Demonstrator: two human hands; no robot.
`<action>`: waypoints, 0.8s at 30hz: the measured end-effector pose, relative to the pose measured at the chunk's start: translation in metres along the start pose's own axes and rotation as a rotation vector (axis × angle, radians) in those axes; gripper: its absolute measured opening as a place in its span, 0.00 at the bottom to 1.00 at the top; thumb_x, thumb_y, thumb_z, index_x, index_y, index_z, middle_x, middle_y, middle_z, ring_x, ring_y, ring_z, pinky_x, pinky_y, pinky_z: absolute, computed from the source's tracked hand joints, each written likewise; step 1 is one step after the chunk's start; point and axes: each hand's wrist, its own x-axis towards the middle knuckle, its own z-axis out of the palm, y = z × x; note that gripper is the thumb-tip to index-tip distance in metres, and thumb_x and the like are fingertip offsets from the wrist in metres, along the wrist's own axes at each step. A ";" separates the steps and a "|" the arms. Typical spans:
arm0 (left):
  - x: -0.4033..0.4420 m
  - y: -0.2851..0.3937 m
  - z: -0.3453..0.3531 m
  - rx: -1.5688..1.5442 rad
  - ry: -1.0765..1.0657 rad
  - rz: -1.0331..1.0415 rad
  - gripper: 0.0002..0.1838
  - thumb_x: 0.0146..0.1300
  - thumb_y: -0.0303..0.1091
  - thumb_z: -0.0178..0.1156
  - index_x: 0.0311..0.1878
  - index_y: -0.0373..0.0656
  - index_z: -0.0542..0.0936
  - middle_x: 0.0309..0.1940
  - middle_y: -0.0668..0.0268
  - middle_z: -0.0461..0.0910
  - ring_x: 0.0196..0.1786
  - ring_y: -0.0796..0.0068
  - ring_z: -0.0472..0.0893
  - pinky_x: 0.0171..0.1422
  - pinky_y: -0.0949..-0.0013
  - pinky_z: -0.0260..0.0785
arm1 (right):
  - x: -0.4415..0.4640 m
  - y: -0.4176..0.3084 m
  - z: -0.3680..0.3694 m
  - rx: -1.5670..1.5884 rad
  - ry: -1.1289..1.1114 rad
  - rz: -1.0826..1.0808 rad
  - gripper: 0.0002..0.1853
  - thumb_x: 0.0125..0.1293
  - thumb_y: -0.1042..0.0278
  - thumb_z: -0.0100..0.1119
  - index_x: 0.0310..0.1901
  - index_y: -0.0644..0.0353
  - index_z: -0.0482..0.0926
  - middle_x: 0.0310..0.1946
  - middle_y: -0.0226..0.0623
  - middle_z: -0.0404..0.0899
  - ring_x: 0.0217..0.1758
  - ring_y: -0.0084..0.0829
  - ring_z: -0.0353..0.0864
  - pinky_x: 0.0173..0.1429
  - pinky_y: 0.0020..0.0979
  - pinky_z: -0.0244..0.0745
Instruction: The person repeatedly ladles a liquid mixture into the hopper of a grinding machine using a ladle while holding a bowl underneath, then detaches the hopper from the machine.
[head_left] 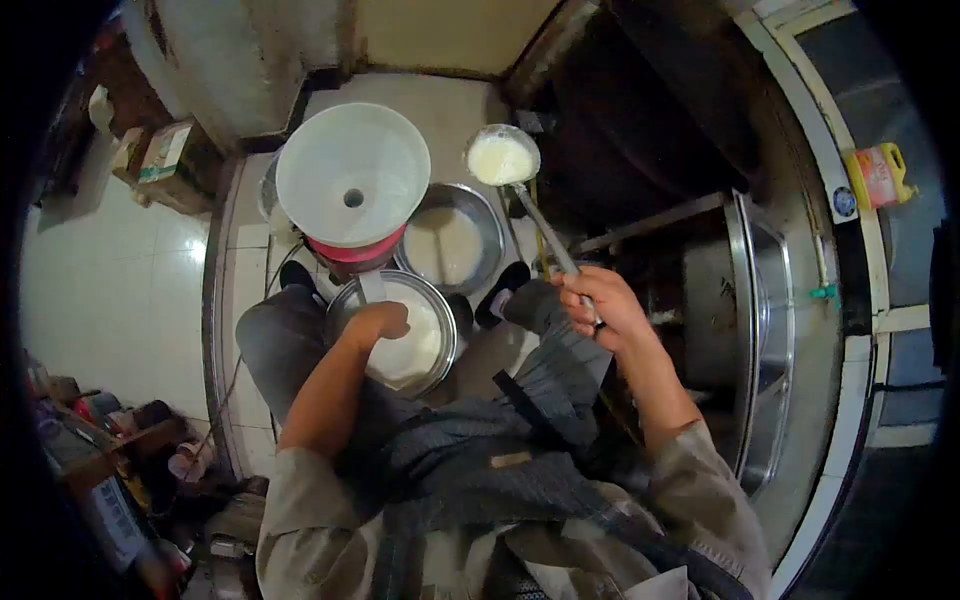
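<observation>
My right hand [603, 308] is wrapped round the handle of a long metal ladle [548, 236], whose bowl holds pale creamy liquid [502, 160]. My left hand [380, 324] is over the near metal pot [447, 318], which contains white liquid; its fingers look closed at a flat pale piece [371, 287] by the rim, though the grip is partly hidden. Behind this pot stands a wide metal basin [494, 215] with cream-coloured liquid. A large white funnel-shaped hopper [353, 165] with a centre hole sits on a red base [357, 249], left of the basin.
Cardboard boxes [168, 160] stand on the tiled floor at the upper left. Assorted items [110, 420] are at the lower left. On the right are a metal sink [768, 340] and a yellow container [880, 176]. My knees flank the near pot.
</observation>
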 end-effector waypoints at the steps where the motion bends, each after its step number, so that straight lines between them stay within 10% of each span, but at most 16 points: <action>1: -0.004 0.002 -0.003 -0.011 0.005 -0.026 0.19 0.56 0.39 0.54 0.43 0.34 0.83 0.45 0.46 0.81 0.49 0.48 0.81 0.55 0.54 0.72 | -0.009 -0.009 0.005 -0.030 -0.012 -0.011 0.09 0.65 0.68 0.57 0.41 0.66 0.74 0.22 0.28 0.71 0.15 0.17 0.64 0.16 0.24 0.56; 24: -0.049 0.023 -0.024 -0.171 0.083 -0.084 0.18 0.51 0.32 0.55 0.44 0.37 0.84 0.48 0.50 0.81 0.50 0.52 0.81 0.55 0.55 0.72 | -0.051 0.001 0.079 -0.228 -0.179 -0.081 0.12 0.66 0.70 0.53 0.47 0.70 0.73 0.20 0.30 0.70 0.11 0.14 0.61 0.13 0.18 0.57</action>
